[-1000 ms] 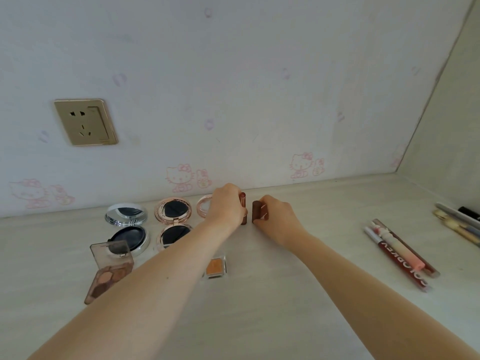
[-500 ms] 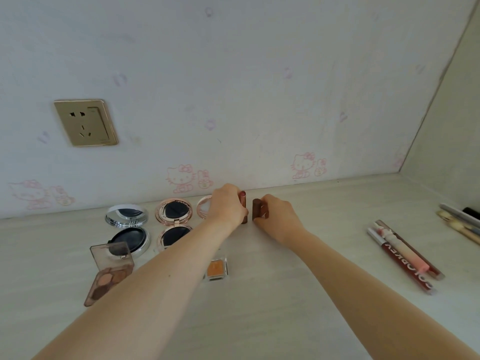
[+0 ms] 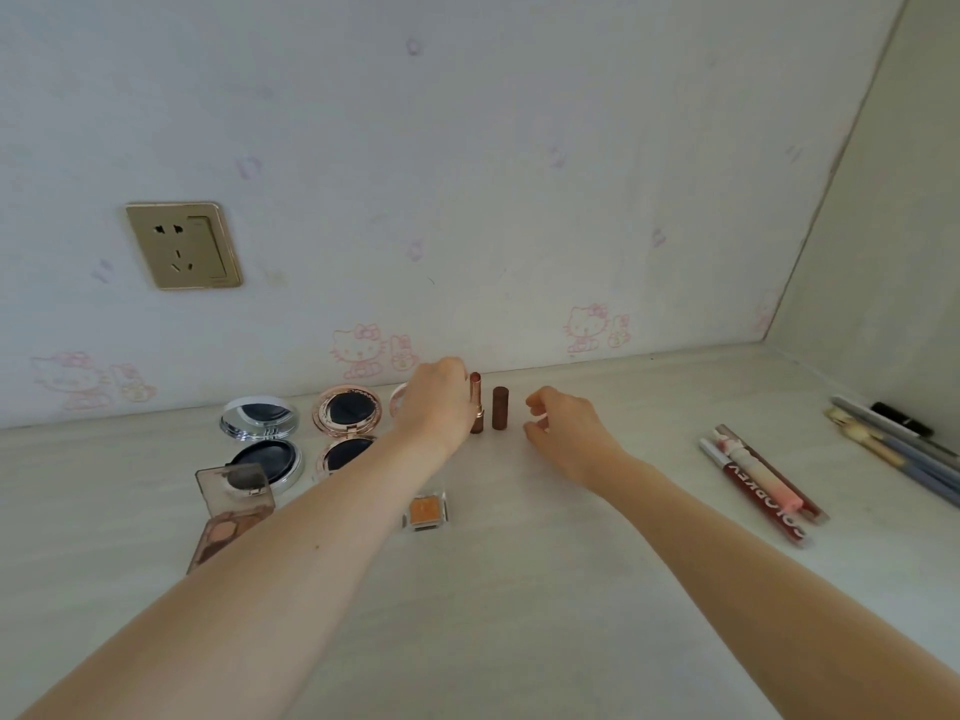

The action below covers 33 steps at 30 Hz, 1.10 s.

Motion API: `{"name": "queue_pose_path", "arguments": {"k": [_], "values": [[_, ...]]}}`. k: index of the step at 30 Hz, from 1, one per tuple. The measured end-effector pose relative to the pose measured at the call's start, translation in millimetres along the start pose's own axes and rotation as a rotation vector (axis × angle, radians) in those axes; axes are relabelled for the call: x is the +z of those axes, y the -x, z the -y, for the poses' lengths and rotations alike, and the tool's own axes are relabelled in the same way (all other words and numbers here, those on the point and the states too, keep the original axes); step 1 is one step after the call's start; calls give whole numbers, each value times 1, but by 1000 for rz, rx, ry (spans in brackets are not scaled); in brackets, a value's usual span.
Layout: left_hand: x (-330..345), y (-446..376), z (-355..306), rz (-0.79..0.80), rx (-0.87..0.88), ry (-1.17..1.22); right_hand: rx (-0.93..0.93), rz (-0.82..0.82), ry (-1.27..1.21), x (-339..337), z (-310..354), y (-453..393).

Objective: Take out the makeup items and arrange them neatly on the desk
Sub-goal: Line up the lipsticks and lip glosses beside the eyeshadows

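An open lipstick (image 3: 476, 402) stands upright near the back wall, and my left hand (image 3: 436, 402) holds it from the left. Its brown cap (image 3: 500, 407) stands upright just to the right, touching nothing. My right hand (image 3: 563, 426) hovers a little right of the cap with loosely curled fingers and holds nothing. Left of my left hand lie a silver compact (image 3: 260, 433) and a rose-gold compact (image 3: 347, 423), both open. A third round case (image 3: 399, 400) is mostly hidden behind my left hand.
An eyeshadow palette (image 3: 228, 511) lies open at the left, with a small orange pan (image 3: 425, 510) beside my left forearm. Lip gloss tubes (image 3: 758, 483) lie at the right, brushes and pencils (image 3: 893, 444) by the side wall. A wall socket (image 3: 183, 245) sits on the back wall.
My right hand has let go of the brown cap and drawn back to the right, leaving the cap standing. My left hand still holds the lipstick.
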<state>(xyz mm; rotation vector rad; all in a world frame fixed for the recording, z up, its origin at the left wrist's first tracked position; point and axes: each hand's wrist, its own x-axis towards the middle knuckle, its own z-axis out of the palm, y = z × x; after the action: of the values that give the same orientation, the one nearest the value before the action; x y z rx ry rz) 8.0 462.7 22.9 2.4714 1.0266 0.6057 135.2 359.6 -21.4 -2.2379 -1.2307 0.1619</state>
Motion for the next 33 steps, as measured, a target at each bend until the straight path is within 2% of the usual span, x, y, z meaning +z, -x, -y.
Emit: {"name": "queue_pose_path", "arguments": {"k": [4,8,12,17,22,33], "values": [[-10,16,-2,-51,59,-14,-74,19,139,-17,-3,27],[-10,31,-5,-95,127,-125,-118,42,273,-31,-11,55],[3,46,-20,-161,211,-202,-149,5,336,-49,-24,79],[30,54,-54,-32,422,-278,-158,-98,464,-82,-57,108],[66,53,-99,62,623,-331,-56,-117,405,-120,-99,130],[141,39,-205,178,752,-268,151,-158,502,-191,-186,156]]}}
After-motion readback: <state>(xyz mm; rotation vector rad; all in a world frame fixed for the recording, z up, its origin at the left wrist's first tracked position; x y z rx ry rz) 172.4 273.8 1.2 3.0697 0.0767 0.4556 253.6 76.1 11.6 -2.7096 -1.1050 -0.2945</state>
